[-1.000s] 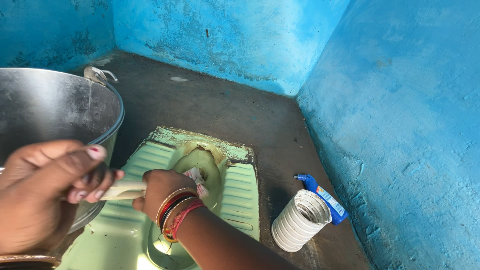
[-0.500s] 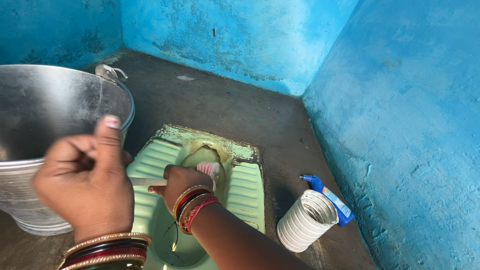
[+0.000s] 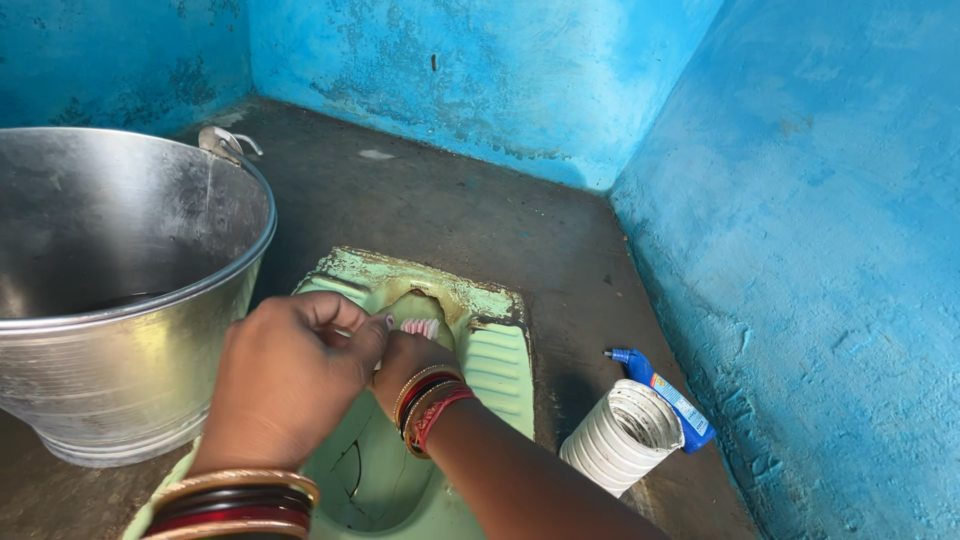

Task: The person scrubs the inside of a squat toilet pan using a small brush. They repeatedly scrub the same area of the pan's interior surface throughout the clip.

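Both forearms are bare, with no sleeves in view. The left hand (image 3: 290,375) has a stack of bangles (image 3: 235,497) at its wrist: thin gold ones at the top and bottom, with dark and deep red bands between them. The right hand (image 3: 408,358) wears a similar set of bangles (image 3: 428,405) at its wrist, gold, black and red, with a twisted red-pink thread just beside them on the forearm side.

A toilet brush (image 3: 420,327), its pink-and-white bristles showing above two clasped hands, sits inside the stained pale-green squat toilet pan (image 3: 495,360) set in the dark floor.
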